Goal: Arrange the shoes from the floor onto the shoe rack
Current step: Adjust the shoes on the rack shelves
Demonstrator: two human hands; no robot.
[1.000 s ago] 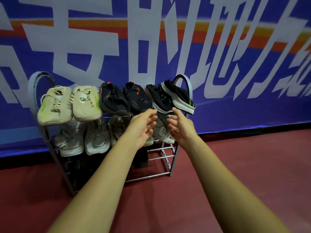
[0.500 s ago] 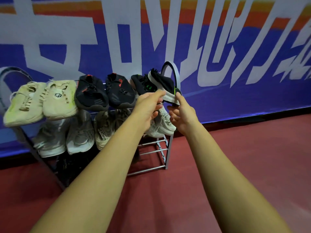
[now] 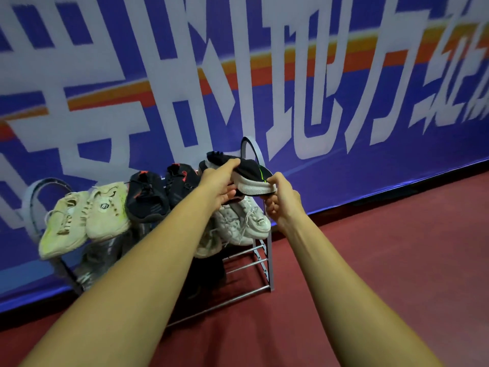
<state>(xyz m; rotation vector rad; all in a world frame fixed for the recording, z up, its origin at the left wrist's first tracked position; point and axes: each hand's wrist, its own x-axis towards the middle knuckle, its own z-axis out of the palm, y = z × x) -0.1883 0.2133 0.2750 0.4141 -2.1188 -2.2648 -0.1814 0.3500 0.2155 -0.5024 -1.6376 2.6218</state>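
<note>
At rack [image 3: 269,263] top-right | black shoe [image 3: 252,178], white ribbed sole, green streak

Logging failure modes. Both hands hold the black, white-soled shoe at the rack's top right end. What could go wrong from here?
1. The black shoe sits tilted at the right end of the shoe rack; released so, it may slide to the floor.
2. The right hand only pinches the sole tip; if the left hand releases first, it may fall on the white sneakers.

A blue banner [image 3: 344,181] fills the background; large white characters [image 3: 172,27] cover the banner, and an orange stripe [image 3: 232,80] crosses its upper part.
</note>
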